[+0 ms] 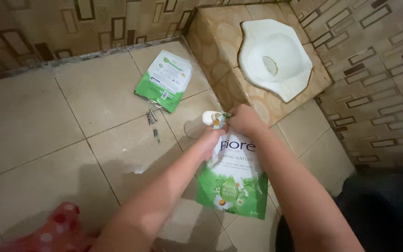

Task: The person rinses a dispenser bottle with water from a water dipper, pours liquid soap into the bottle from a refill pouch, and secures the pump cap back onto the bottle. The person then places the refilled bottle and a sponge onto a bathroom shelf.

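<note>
Green refill pouch (232,182) hangs upright over the tiled floor (38,140), held at its spout (209,117). Left hand (212,139) and right hand (242,119) both closed on the top. Likely soft, floppy, slippery; grip the neck. Second pouch (165,79) lies flat near the squat toilet (276,56).

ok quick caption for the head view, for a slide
Both hands, left hand and right hand, grip the top of a green refill pouch over a tiled floor; another pouch lies near a squat toilet.
</note>
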